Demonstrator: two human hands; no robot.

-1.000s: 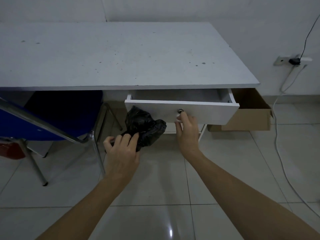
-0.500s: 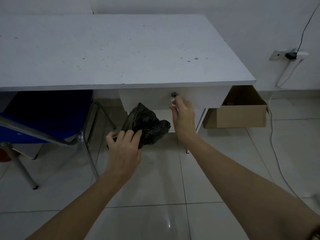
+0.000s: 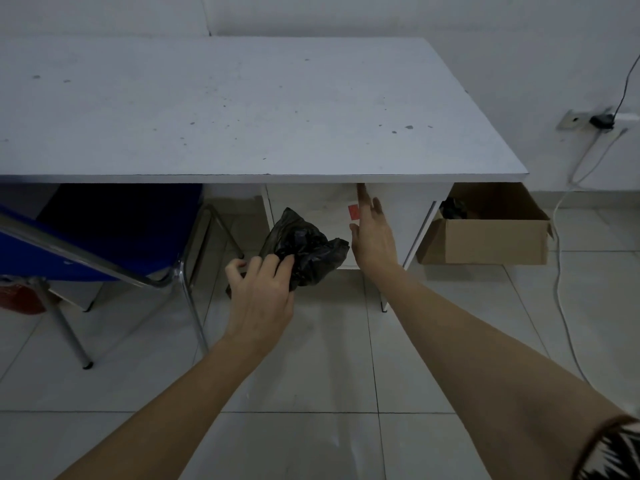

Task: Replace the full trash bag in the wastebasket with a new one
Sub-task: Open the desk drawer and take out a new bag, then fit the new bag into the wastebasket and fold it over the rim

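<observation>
My left hand point(image 3: 258, 294) grips a crumpled black trash bag point(image 3: 304, 249), held in the air in front of the white desk point(image 3: 242, 109). My right hand point(image 3: 374, 237) is flat, fingers straight and apart, its fingertips against the front of the desk's drawer unit point(image 3: 408, 202) just under the tabletop edge. It holds nothing. The drawer is pushed in. No wastebasket is in view.
A blue chair point(image 3: 104, 237) with chrome legs stands at the left, partly under the desk. An open cardboard box point(image 3: 485, 237) sits on the tiled floor at the right. A white cable point(image 3: 561, 289) runs from a wall socket point(image 3: 602, 119) down across the floor.
The drawer, open a second ago, has been pushed in by my right hand, which has let go of the knob and now lies flat. My left hand keeps the bag.
</observation>
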